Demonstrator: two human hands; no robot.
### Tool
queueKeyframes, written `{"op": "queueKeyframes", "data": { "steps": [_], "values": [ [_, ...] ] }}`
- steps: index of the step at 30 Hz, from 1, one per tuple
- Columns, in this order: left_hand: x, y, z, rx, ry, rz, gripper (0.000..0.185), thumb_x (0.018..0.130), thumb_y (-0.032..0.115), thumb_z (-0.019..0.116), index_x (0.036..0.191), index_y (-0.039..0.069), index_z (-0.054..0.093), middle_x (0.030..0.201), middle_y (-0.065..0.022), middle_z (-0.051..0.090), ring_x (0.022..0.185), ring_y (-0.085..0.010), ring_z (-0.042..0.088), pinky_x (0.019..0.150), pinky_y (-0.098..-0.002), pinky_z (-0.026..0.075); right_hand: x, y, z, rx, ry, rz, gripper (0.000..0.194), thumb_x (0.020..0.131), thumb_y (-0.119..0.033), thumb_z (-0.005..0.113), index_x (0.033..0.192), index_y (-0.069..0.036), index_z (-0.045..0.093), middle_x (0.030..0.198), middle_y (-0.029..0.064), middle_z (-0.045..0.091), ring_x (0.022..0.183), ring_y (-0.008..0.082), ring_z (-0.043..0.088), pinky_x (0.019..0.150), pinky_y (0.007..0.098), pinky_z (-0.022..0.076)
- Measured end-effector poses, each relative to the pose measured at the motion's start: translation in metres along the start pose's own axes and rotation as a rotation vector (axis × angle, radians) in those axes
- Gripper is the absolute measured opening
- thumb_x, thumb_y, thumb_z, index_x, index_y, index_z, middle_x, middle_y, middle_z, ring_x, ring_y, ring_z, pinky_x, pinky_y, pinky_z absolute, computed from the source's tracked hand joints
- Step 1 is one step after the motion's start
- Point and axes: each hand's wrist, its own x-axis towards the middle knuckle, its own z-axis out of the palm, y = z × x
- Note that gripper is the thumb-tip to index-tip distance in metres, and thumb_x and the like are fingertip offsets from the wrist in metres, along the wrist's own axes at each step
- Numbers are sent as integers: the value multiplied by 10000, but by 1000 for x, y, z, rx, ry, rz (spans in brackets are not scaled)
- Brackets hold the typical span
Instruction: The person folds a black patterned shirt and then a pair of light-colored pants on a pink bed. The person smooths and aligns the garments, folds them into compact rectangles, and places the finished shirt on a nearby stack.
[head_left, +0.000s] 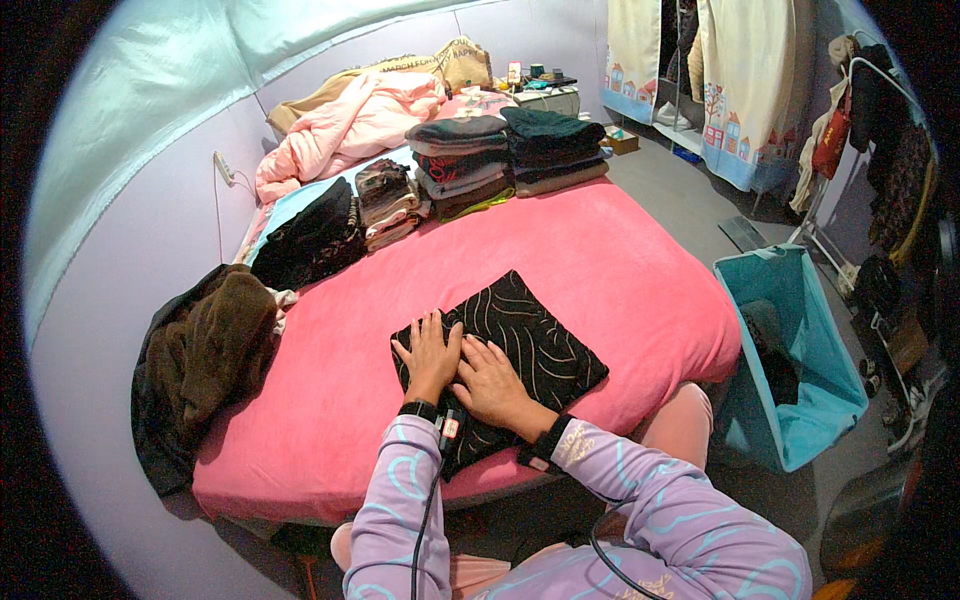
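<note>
A folded black cloth garment with pale wavy lines (532, 337) lies flat near the front edge of a bed with a pink cover (315, 405). My left hand (431, 356) rests palm down on the garment's left part, fingers slightly spread. Just right of it, my right hand (495, 386) also lies flat on the fabric, its fingertips close to the left hand. Neither hand grips the cloth. Both wrists wear black bands with cables running from them.
Folded clothes in stacks (461, 169) line the bed's far side, beside dark garments (311, 240). A brown and black heap (214, 352) hangs over the left edge. A pink quilt (360, 124) lies behind. On the floor at right stands a blue fabric basket (825, 390) holding dark cloth.
</note>
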Motion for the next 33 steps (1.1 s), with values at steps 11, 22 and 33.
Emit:
{"op": "queueKeyframes", "data": {
  "steps": [11,22,33],
  "values": [
    [-1,0,0,10,-3,-1,790,1028,622,381,1615,97,327,1683,-118,307,1574,-347,199,1201,-714,22,-2,-6,-10,-51,-138,32,623,951,-390,630,1439,-18,519,1596,239,375,1512,384,307,1229,579,217],
    [-4,-4,11,80,157,51,757,1036,607,399,1592,93,374,1643,-116,384,1547,-336,274,1208,-699,86,-55,-16,-46,-140,-170,-64,618,975,-418,600,1514,-138,490,1639,175,343,1537,356,269,1220,626,199],
    [-3,-10,20,85,202,61,737,1033,598,423,1570,93,417,1630,-115,407,1533,-341,304,1212,-696,93,-4,-1,-96,214,-96,-221,290,925,-219,702,1159,-47,706,1285,188,681,1278,387,598,1084,502,473]
  ]
}}
